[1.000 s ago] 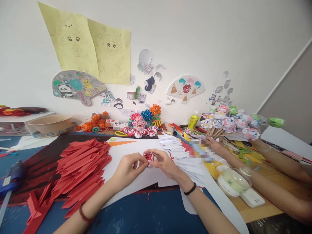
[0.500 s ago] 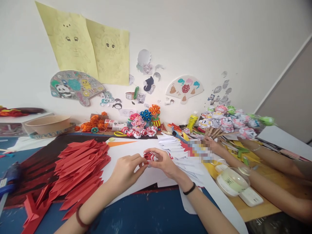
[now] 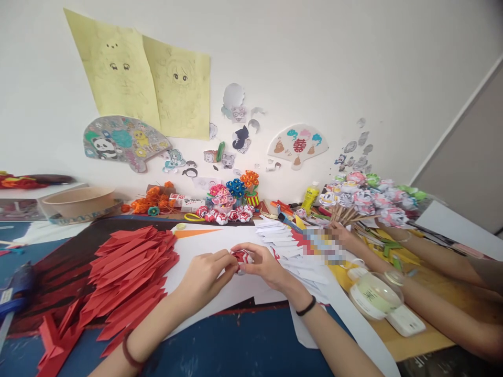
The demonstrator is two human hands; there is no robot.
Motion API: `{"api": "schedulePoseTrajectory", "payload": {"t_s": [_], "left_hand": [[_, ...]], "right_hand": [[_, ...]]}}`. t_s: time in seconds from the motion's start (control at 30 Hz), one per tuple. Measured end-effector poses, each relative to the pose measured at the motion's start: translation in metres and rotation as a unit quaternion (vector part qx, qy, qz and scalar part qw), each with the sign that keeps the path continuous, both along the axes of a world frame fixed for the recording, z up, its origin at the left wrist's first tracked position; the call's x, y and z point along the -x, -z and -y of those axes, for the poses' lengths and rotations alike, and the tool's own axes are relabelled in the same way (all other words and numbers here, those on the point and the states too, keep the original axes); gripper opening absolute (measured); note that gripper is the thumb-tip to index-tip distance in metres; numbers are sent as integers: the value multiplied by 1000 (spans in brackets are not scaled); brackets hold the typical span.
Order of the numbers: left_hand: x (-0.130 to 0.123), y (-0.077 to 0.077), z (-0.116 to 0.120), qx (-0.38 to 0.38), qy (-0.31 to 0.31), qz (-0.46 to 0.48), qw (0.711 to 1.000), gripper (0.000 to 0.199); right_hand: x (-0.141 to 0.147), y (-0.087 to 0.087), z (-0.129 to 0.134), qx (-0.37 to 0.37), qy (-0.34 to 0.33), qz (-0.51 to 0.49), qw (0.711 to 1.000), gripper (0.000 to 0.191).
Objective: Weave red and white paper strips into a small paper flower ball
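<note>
Between my two hands is a small red-and-white paper flower (image 3: 245, 257), held above a white paper sheet (image 3: 196, 293). My right hand (image 3: 264, 263) curls around its right side, thumb below and fingers over the top. The fingertips of my left hand (image 3: 210, 269) pinch the flower's left edge. Both hands are closed on it, and they cover part of its petals. Folded red paper strips (image 3: 129, 277) lie in a heap left of my left hand. Folded white paper strips (image 3: 283, 235) are spread just beyond my right hand.
A blue glue gun (image 3: 18, 296) lies at the far left. Finished red-and-white flowers (image 3: 223, 215) sit along the wall. On the right, a co-worker's arms (image 3: 428, 293) reach over the table near paper-flower stems (image 3: 341, 214) and a clear plastic tub (image 3: 375, 296).
The flower has turned slightly between my fingers, and my left fingertips sit a little closer over it. On the right, the co-worker's bouquet has shifted a little left. The view has tilted slightly.
</note>
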State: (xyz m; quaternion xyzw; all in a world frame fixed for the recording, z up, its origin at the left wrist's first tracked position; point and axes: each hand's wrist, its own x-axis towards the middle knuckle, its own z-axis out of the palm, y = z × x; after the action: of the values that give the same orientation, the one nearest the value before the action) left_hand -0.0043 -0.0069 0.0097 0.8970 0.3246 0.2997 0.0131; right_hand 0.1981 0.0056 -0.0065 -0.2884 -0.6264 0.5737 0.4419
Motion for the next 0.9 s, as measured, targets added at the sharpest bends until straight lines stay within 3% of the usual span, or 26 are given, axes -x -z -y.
{"api": "schedulePoseTrajectory", "payload": {"t_s": [0.17, 0.53, 0.9], "left_hand": [[-1, -2, -1, 14, -10, 10, 1000, 15], [-3, 5, 1, -172, -21, -53, 983, 19], [-8, 12, 3, -285, 3, -71, 956, 26]], "right_hand": [[-1, 1, 0, -11, 18, 5, 1000, 46], [0, -3, 2, -116, 62, 94, 987, 40], [5, -6, 8, -96, 73, 105, 987, 42]]}}
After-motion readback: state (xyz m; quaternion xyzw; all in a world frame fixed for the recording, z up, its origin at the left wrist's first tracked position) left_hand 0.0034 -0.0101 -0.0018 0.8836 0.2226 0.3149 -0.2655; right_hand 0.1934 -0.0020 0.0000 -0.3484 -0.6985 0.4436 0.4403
